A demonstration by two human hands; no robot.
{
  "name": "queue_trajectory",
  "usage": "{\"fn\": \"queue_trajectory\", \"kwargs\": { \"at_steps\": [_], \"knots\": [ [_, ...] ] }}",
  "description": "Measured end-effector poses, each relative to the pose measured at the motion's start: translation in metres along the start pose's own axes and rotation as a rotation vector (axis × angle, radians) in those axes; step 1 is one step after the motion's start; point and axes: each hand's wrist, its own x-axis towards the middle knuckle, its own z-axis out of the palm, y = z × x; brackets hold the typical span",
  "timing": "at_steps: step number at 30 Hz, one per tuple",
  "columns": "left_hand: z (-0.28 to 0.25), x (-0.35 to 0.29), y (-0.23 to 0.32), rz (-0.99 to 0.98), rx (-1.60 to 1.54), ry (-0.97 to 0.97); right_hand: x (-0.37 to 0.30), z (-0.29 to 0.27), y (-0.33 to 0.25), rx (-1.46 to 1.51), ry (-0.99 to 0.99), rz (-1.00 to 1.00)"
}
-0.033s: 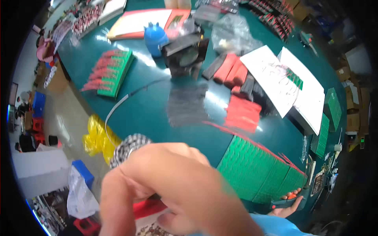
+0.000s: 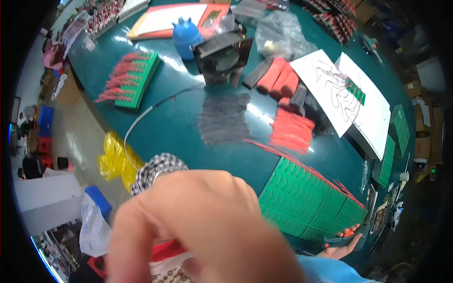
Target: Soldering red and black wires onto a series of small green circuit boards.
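Note:
My left hand (image 2: 203, 212) looms large and blurred across the lower middle, close to the camera. Its fingers bend downward, and their tips are smeared or out of frame, so its grip cannot be made out. A black-and-white checked cuff (image 2: 160, 169) lies beside it. At the lower right my right hand (image 2: 340, 251) has its fingers wrapped round a dark hand tool (image 2: 337, 242) with an orange button. Directly beyond that tool lies a sheet of green circuit boards (image 2: 299, 203), with red wires (image 2: 314, 175) along its far edge.
Black wires (image 2: 224, 118) and red wires (image 2: 292, 132) lie mid-table. Behind them stand a framed lens (image 2: 224, 59) and a blue figure (image 2: 185, 37). White boards (image 2: 365, 113) sit at the right, a wired green board (image 2: 137, 85) at the left. A yellow bag (image 2: 115, 160) is by the left edge.
The whole view has shifted slightly, with table objects a little higher. My left hand's bent fingers have moved slightly left. The tool stays in my right hand.

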Motion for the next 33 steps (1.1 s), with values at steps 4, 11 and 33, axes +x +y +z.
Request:
{"fn": "queue_trajectory", "kwargs": {
  "at_steps": [4, 11, 33],
  "knots": [
    [-0.009, -0.004, 0.001, -0.011, -0.279, -0.200, -0.003, 0.013, 0.003, 0.054, -0.058, 0.023],
    [-0.009, -0.026, -0.011, 0.031, -0.570, -0.485, 0.002, 0.004, 0.005, 0.145, -0.248, 0.089],
    [-0.002, -0.032, -0.010, 0.135, -0.453, -0.255, -0.011, 0.005, 0.001, 0.120, -0.138, 0.047]
  ]
}}
